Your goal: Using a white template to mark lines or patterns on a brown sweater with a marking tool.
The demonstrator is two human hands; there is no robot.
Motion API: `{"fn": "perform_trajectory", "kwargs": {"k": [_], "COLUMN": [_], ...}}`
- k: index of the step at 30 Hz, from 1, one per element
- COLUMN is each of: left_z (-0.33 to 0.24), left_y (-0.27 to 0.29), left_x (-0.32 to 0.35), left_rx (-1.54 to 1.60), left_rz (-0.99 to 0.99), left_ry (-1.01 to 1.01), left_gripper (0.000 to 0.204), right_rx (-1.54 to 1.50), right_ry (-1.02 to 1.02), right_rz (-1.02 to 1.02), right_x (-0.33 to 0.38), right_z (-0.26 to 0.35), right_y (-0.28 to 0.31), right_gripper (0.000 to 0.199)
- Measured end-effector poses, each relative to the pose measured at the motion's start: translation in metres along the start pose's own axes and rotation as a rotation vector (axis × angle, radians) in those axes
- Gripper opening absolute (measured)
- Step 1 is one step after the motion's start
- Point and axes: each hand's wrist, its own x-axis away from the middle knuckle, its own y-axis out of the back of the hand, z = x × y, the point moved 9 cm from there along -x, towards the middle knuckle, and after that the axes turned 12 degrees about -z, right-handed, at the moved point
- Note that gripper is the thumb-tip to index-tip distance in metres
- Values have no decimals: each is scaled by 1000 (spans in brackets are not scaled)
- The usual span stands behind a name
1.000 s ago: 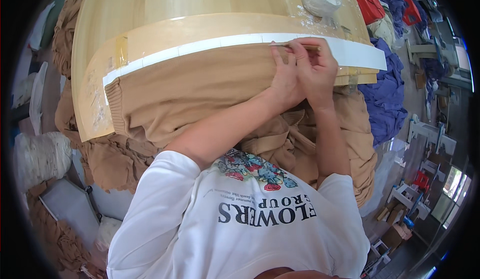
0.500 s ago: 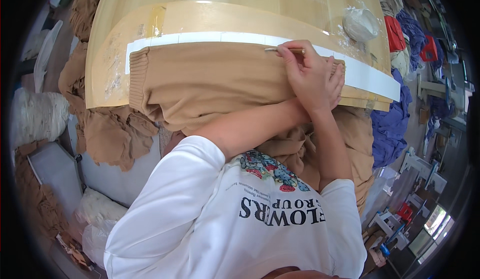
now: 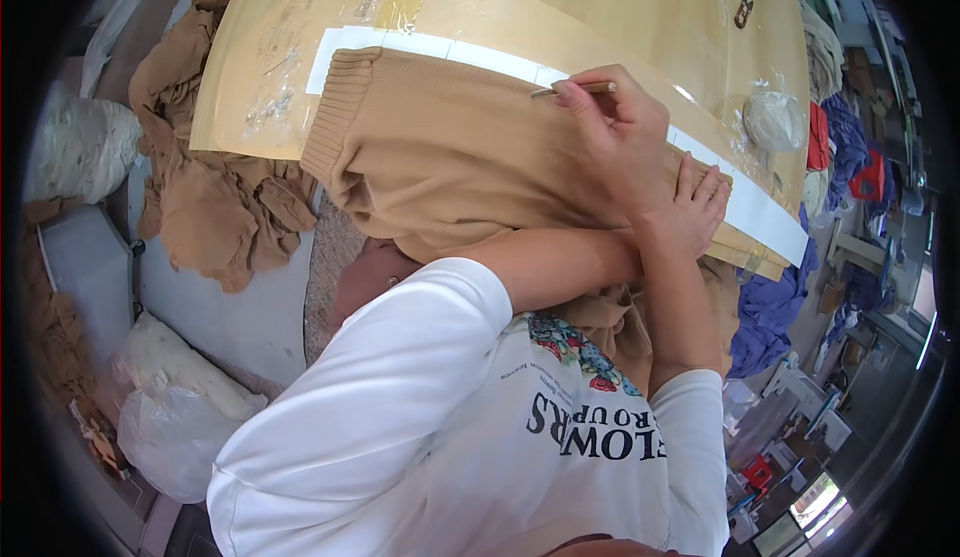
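Observation:
A tan knitted garment piece (image 3: 450, 147) lies along the near edge of the board, its ribbed cuff at the left end. Behind its far edge runs a white strip (image 3: 490, 57) with thin cross lines. My arms are crossed, the right one over the left. In my right hand (image 3: 625, 137), pinched between thumb and fingers, is a slim pen (image 3: 600, 88) with a brown body; its metallic tip points left at the knit's far edge. My left hand (image 3: 695, 207) rests with fingers spread on the right end of the knit, its wrist hidden under my right forearm.
A yellowish wooden board (image 3: 600, 7) supports the work. On its right sit a plastic-wrapped round lump (image 3: 774, 121) and a small dark metal piece (image 3: 743, 12). Brown cloth (image 3: 230, 207) hangs at the left, blue cloth (image 3: 770, 317) at the right. A plastic bag (image 3: 180, 437) is lower left.
The whole view has turned, so the strip and garment now slope down to the right. My right hand still holds the pen at the knit's far edge; my left hand's fingers now show more spread.

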Motion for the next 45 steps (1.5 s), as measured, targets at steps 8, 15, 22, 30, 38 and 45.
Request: {"fn": "perform_trajectory", "kwargs": {"k": [8,15,22,30,38,45], "left_z": [-3,-4,-3,137,346,252], "left_y": [-1,-6,-16,165,158,193], "left_x": [-2,1,-2,89,355,283], "left_rx": [-22,-38,-69,705,549,673], "left_rz": [38,75,82,-147,-9,388], "left_ry": [-14,-28,-2,386,963,754], "left_gripper": [50,51,51,25,57,25], "right_rx": [-208,-143,-149,102,385,196], "right_ry": [3,140,34,282,681,716], "right_rz": [-17,113,44,138,510,-278], "right_x": [-5,-6,-22,32,127,-48], "right_z": [41,38,55,87,64,154], "right_y": [-18,-65,-60,-6,-90,65], "right_gripper": [9,9,8,26,17,18]}}
